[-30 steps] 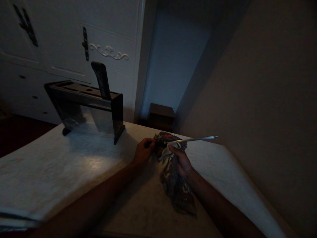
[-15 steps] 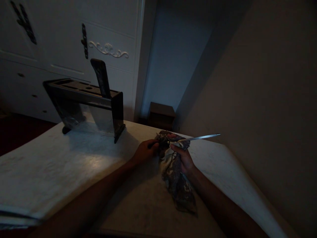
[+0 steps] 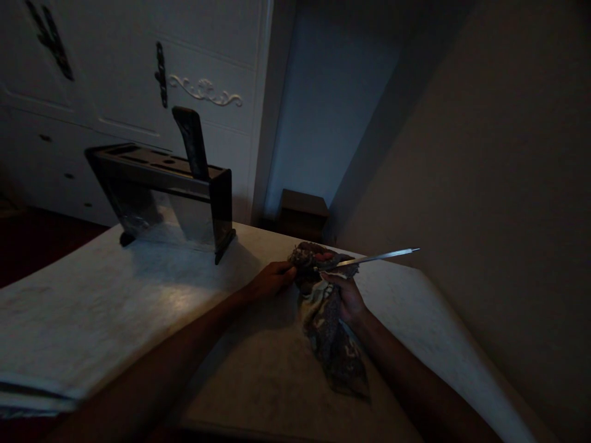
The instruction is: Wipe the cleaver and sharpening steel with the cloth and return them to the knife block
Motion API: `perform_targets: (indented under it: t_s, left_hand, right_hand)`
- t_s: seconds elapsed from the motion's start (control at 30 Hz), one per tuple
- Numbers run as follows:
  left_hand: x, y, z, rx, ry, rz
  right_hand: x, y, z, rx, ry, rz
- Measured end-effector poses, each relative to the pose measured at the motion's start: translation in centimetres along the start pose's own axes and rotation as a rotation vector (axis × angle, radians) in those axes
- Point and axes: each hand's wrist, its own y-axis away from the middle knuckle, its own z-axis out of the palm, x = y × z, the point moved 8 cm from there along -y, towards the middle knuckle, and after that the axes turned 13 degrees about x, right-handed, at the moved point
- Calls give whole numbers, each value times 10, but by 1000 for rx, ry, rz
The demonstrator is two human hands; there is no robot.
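Observation:
My left hand (image 3: pixel 273 278) is closed around the dark handle end of a sharpening steel (image 3: pixel 385 255), whose thin, shiny shaft points to the right. My right hand (image 3: pixel 349 298) grips a patterned, dark grey and beige cloth (image 3: pixel 330 332), bunched up at the shaft near the handle. The cloth's lower end hangs down toward the table. Folds of cloth hide most of the handle and some right-hand fingers. Both hands are above the table's right half.
A knife block (image 3: pixel 170 209) with clear sides stands on the pale-covered table (image 3: pixel 152 301) at the left; one black-handled knife (image 3: pixel 191 141) sticks up from it. White cabinets (image 3: pixel 124 74) are behind, a small brown box-like piece (image 3: pixel 302 209) beyond the table, and a wall (image 3: pixel 489 154) on the right.
The steel's tip has shifted slightly right, and more of its shaft shows. My right hand and the cloth have moved a little right and down. The view has shifted slightly.

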Motion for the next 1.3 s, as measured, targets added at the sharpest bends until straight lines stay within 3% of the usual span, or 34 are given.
perform_targets:
  t_s: [0.37, 0.67, 0.8, 0.9, 1.03, 1.3]
  left_hand:
    - [-7, 6, 1, -60, 42, -226]
    - [-18, 21, 13, -388, 231, -591]
    - [-19, 25, 16, -508, 314, -653]
    - [-19, 28, 17, -519, 334, -694]
    - [-15, 27, 18, -441, 316, -643]
    - [-9, 14, 16, -251, 191, -354]
  right_hand:
    - [-1, 5, 7, -59, 9, 0]
    - [-1, 8, 5, -31, 45, 9]
    - [3, 10, 7, -60, 72, 50]
    - [3, 11, 7, -66, 80, 50]
    - [1, 8, 4, -40, 81, 17]
    - [-1, 2, -1, 2, 107, -19]
